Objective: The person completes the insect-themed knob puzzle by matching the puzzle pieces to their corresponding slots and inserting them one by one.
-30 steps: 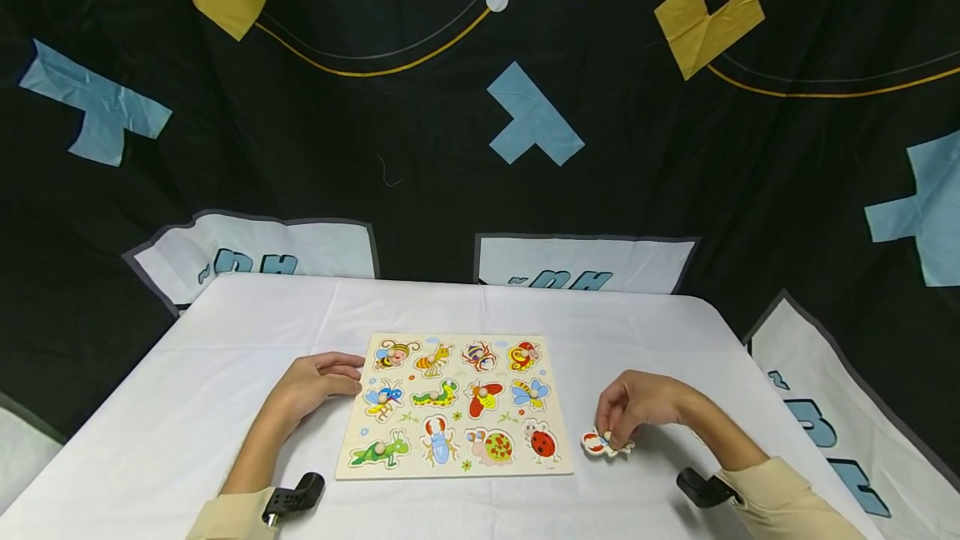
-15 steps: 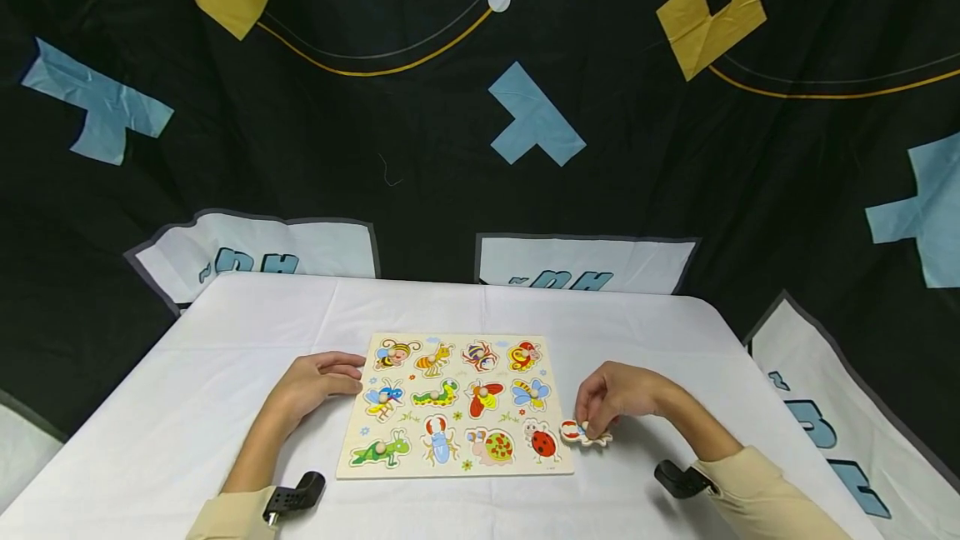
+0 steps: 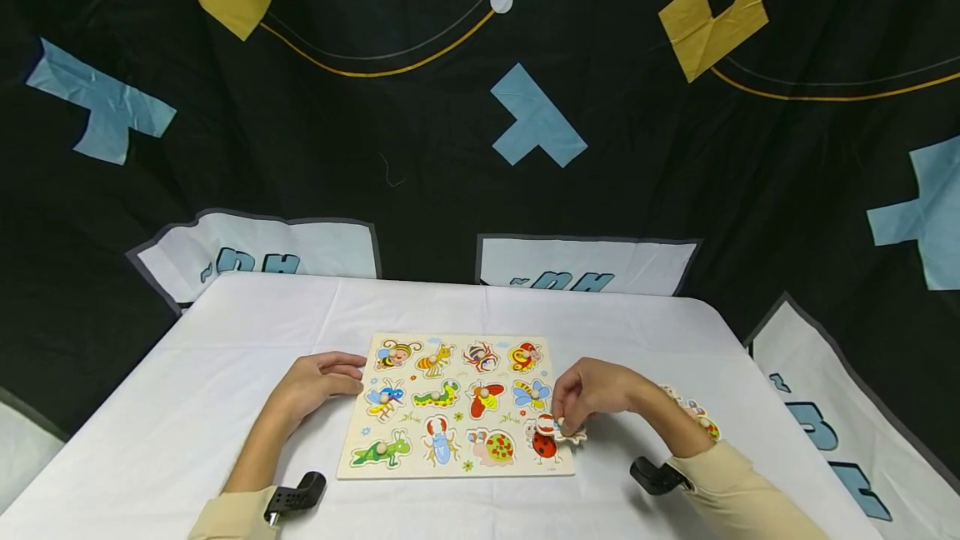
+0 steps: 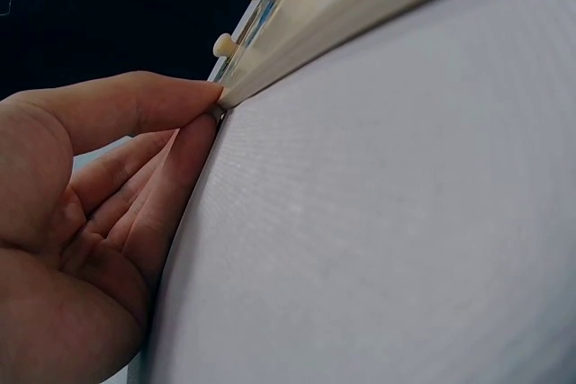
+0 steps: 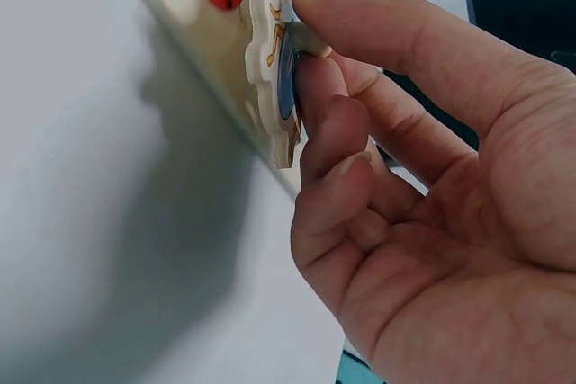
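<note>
In the head view my right hand [image 3: 596, 390] pinches a scalloped beetle puzzle piece [image 3: 547, 423] by its small knob. The piece hangs tilted above the lower right corner of the wooden puzzle board [image 3: 480, 419], partly covering the ladybug picture [image 3: 543, 444]. The right wrist view shows thumb and finger on the knob, and the piece's [image 5: 286, 69] blue and orange face. My left hand [image 3: 315, 390] rests at the board's left edge, fingers extended and tips touching it. In the left wrist view the thumb and a finger meet at the board's edge [image 4: 297, 56].
A loose puzzle piece [image 3: 705, 422] with green and red spots lies on the white tablecloth [image 3: 637, 332], partly hidden behind the right forearm. Several knobbed insect pieces sit in the board. A black cloth [image 3: 337, 157] hangs beyond the table.
My right hand has carried the beetle piece leftward from the tablecloth to above the board's lower right corner. The loose piece beyond the forearm has come into view. The left hand stays put.
</note>
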`<state>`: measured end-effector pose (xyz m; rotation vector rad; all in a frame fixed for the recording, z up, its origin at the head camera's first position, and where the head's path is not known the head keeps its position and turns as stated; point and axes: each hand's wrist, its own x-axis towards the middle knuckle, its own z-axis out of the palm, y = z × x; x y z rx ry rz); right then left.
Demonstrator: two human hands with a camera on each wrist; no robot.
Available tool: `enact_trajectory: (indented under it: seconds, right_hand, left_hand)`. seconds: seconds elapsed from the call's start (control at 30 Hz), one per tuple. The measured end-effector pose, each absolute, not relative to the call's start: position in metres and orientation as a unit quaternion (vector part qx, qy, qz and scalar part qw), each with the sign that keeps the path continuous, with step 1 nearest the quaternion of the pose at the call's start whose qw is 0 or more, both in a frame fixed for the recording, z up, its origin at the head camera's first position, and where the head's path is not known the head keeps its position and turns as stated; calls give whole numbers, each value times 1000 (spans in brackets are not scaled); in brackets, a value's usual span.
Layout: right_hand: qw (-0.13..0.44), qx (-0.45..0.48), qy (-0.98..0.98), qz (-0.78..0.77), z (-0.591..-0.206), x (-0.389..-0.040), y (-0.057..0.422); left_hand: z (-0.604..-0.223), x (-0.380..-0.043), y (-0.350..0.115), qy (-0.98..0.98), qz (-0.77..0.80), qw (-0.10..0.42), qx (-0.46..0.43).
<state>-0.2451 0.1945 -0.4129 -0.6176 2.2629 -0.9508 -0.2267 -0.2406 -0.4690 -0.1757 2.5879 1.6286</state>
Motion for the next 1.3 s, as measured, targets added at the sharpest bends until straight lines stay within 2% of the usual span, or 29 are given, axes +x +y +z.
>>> enact_trajectory:
  seconds: [1.3]
  right_hand:
    - [275, -280, 841, -371, -417, -248, 97]
  left_hand:
    - [-467, -224, -239, 851, 521, 40, -62]
